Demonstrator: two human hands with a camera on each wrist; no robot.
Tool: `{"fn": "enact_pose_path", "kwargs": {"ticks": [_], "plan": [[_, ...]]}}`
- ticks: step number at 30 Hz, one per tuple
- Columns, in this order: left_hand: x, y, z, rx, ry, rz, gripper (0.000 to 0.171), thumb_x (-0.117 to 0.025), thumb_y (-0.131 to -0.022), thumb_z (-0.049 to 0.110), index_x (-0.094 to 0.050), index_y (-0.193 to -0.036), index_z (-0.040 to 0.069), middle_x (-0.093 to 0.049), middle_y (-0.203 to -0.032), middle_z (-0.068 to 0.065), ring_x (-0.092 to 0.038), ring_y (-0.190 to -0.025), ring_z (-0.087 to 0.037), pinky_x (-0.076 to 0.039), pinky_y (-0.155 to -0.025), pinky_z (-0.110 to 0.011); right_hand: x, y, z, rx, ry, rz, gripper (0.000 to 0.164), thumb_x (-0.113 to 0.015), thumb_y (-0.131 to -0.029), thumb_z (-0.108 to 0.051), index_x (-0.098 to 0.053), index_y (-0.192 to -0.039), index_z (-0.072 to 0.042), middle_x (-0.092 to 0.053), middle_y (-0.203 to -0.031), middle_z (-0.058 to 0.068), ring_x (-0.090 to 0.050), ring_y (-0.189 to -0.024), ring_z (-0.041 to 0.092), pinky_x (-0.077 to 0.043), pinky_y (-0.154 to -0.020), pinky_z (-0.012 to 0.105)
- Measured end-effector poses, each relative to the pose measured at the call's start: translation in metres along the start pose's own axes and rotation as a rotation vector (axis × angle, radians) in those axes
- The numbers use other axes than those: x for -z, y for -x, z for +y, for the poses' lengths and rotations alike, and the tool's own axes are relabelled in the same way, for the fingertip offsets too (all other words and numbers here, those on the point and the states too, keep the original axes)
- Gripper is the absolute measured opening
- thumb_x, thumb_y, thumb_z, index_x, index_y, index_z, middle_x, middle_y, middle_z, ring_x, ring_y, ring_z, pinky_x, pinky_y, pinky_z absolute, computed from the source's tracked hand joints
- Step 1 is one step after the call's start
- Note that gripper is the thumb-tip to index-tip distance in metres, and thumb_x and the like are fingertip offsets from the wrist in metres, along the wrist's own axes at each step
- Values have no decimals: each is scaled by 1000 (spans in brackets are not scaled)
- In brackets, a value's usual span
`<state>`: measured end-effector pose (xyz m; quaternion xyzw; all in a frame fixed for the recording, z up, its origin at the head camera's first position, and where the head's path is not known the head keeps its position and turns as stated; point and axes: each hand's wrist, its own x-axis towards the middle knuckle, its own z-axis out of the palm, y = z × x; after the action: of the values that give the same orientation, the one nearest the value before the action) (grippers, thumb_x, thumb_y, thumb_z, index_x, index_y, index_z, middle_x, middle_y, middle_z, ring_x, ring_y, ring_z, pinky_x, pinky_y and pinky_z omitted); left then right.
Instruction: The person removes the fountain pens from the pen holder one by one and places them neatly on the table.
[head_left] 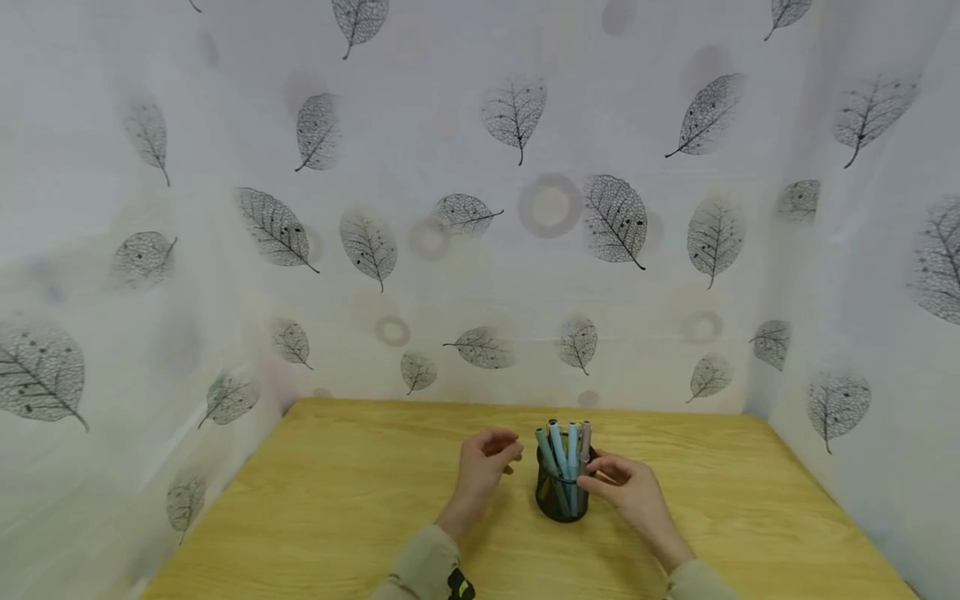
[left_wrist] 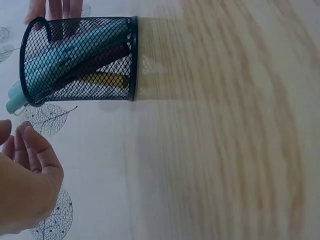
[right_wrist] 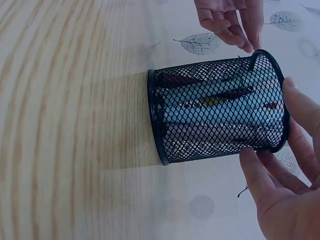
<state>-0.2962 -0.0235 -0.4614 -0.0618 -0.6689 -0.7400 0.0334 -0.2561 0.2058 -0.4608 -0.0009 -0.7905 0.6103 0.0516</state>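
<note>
A black mesh pen holder [head_left: 562, 500] stands upright on the table, with several pens [head_left: 573, 446] in green, light blue and greyish pink rising above its rim. Through the mesh in the left wrist view, a yellow item [left_wrist: 107, 79] shows inside. My right hand [head_left: 626, 492] holds the holder's right side near the top, thumb at the near rim and fingers bent round the far side. In the right wrist view a fingertip [right_wrist: 246, 154] meets the mesh. Left of the holder, my left hand [head_left: 487, 467] hovers with loosely bent fingers, holding nothing.
The wood-grain table [head_left: 360, 483] is walled at the back and both sides by a pale curtain [head_left: 465, 275] printed with dark leaves. A black and yellow item [head_left: 460, 585] sits at the left sleeve's cuff.
</note>
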Motion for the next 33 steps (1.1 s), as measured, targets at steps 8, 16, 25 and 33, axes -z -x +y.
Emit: {"fn": "enact_pose_path", "kwargs": {"ticks": [8, 16, 25, 33], "plan": [[-12, 2, -3, -8, -34, -30, 29, -74, -86, 7, -65, -112, -1, -69, -102, -12, -63, -83, -13, -54, -65, -26, -2, -1, 2, -26, 25, 14, 32, -83, -79, -24, -73, -102, -5, -55, -141, 15, -53, -130, 35, -53, -98, 41], [-22, 2, -3, -7, -21, -11, 28, -77, -82, 7, -67, -108, 2, -68, -105, -13, -64, -87, -15, -54, -68, -25, -4, 2, 3, -33, 26, 13, 31, -82, -80, -24, -73, -102, -4, -56, -139, 17, -53, -130, 35, -51, -100, 43], [-27, -4, 0, -82, -37, 7, 35, -76, -82, 4, -68, -116, 9, -69, -109, -9, -65, -98, -25, -54, -70, -25, -4, -1, -2, -24, 19, 16, 31, -82, -80, -22, -72, -102, -2, -56, -139, 17, -54, -129, 33, -54, -95, 34], [-32, -2, -4, -113, -63, -19, 31, -76, -82, 3, -71, -111, 12, -71, -101, -11, -63, -101, -32, -53, -69, -22, -1, 2, -3, -29, 25, 10, 32, -82, -80, -23, -72, -102, -2, -55, -140, 16, -53, -130, 33, -54, -96, 35]]}}
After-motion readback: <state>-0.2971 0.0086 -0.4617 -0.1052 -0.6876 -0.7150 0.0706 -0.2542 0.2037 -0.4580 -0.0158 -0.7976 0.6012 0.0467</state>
